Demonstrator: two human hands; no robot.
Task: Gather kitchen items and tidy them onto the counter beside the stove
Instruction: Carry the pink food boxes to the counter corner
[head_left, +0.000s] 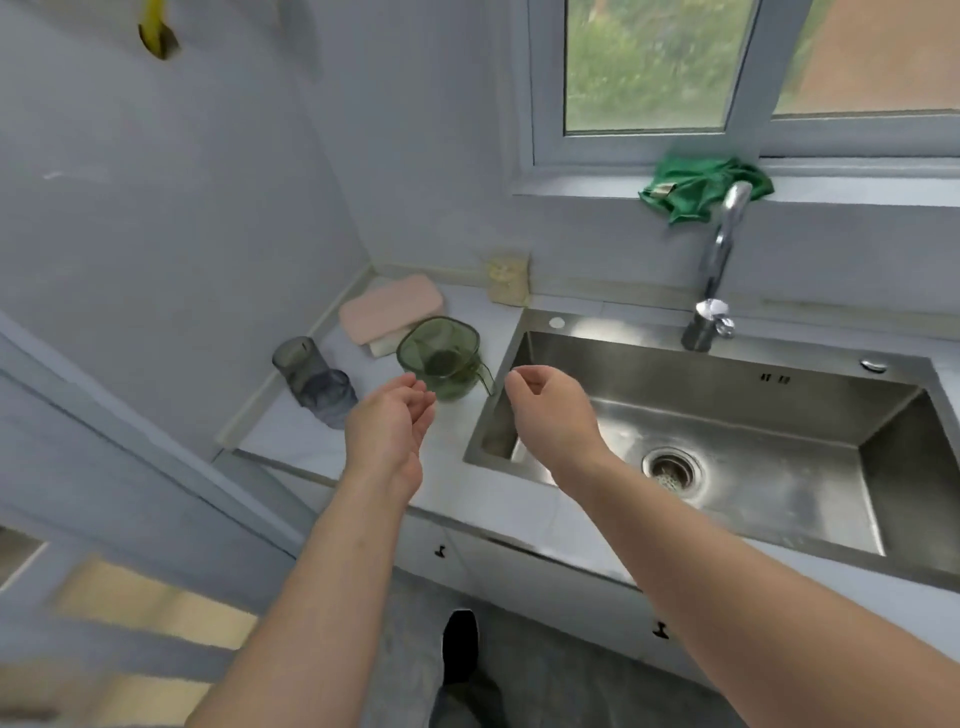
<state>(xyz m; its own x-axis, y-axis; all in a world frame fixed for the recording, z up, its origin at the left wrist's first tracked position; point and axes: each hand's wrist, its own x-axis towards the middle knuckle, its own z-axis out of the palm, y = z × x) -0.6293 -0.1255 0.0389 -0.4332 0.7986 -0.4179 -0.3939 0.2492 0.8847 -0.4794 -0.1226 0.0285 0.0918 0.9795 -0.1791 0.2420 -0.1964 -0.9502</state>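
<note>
2 bare forearms are held out, both hands empty: the left hand (389, 421) has relaxed fingers, the right hand (545, 410) is loosely curled. Just beyond them a translucent green plastic jug (441, 358) stands upright on the white counter (291, 441), left of the stainless steel sink (727, 400).

Translucent green jug (441, 358) upright on the counter (291, 441), grey cup (311, 376) on its side just left

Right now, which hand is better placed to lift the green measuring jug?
Right. The green measuring jug has its handle turned toward the sink, and the right hand hovers just beside it, fingers curled. The left hand faces only the jug's smooth wall.
</note>
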